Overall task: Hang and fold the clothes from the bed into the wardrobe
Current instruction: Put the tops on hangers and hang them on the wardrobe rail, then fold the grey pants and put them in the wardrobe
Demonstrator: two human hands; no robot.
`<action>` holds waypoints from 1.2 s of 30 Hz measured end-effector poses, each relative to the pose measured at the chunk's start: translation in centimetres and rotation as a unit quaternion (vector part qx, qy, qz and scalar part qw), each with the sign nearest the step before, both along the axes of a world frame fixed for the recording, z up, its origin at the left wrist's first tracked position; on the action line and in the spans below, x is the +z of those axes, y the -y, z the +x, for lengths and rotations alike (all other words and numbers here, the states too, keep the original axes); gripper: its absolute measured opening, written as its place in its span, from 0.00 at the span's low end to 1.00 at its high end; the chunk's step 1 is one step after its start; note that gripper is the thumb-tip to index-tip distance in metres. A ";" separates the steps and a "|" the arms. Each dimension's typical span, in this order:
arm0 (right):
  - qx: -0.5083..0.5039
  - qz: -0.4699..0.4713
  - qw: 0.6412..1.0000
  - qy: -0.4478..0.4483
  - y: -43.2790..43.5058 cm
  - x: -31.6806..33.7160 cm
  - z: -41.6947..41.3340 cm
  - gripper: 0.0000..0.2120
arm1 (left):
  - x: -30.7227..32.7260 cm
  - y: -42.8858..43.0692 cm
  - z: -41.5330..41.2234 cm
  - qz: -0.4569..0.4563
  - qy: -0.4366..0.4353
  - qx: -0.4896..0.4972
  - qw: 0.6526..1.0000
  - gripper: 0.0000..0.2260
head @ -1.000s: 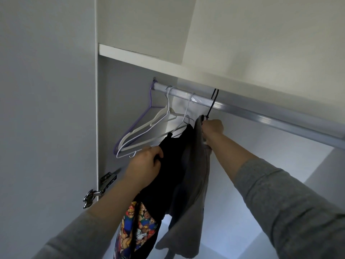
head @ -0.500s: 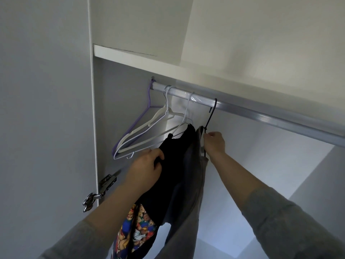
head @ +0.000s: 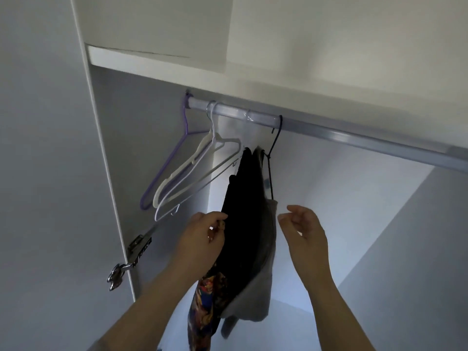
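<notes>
2 garments (head: 243,211), black and grey, hang from the rail (head: 354,138) on 1 hanger (head: 270,158). My left grip (head: 202,239) pinches the black edge; my right grip (head: 304,229), loosely curled, holds nothing.

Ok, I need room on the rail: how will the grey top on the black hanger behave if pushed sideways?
Probably floppy: the grey top drapes in loose folds. It would likely swing, since its thin black hanger hooks over the rail.

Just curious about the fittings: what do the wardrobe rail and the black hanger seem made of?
The rail looks like metal with a satin silver finish; a bright streak runs along it. The black hanger seems thin wire, probably coated metal, given its slender twisted neck.
</notes>
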State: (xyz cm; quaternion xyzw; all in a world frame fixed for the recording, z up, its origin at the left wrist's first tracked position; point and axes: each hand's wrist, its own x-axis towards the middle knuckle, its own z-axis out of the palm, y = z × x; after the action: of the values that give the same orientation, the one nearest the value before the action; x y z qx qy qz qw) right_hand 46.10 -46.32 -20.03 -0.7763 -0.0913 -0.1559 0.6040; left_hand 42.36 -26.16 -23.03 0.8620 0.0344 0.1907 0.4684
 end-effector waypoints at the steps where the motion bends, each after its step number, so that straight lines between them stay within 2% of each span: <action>1: -0.004 -0.010 1.000 -0.011 0.4 -0.6 -0.6 0.09 | -0.3 0.3 -0.2 -0.012 -0.007 -0.006 1.000 0.14; 7: -0.077 -0.016 0.994 -0.076 3.9 -2.9 -4.6 0.09 | -1.3 4.6 -2.4 -0.074 -0.008 -0.015 0.997 0.10; 14: -0.179 0.013 0.980 -0.089 11.1 -2.5 -10.5 0.08 | 0.6 13.2 -5.1 -0.147 -0.021 -0.157 0.976 0.09; 19: -0.236 0.016 0.970 -0.063 18.0 -0.9 -15.6 0.08 | 2.2 20.4 -7.2 -0.199 -0.031 -0.242 0.949 0.09; 23: -0.307 0.015 0.951 -0.039 22.6 0.3 -20.7 0.08 | 3.0 26.0 -9.5 -0.204 -0.020 -0.318 0.925 0.09; 30: -0.437 0.044 0.898 0.022 25.7 3.3 -29.0 0.09 | 5.6 32.9 -12.8 -0.221 -0.025 -0.478 0.850 0.10; 33: -0.515 0.028 0.855 0.049 25.3 4.4 -32.7 0.09 | 6.5 34.7 -14.2 -0.225 -0.021 -0.558 0.799 0.11; 36: -0.600 0.022 0.797 0.069 23.9 4.5 -36.1 0.10 | 6.7 35.6 -15.4 -0.225 -0.028 -0.628 0.744 0.10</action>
State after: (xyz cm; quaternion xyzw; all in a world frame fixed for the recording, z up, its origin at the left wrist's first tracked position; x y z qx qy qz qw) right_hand 10.05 -70.19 -15.49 -0.6495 0.3547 -0.5418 0.3985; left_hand 26.94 -61.79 -16.36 0.5630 -0.4603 -0.1841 0.6613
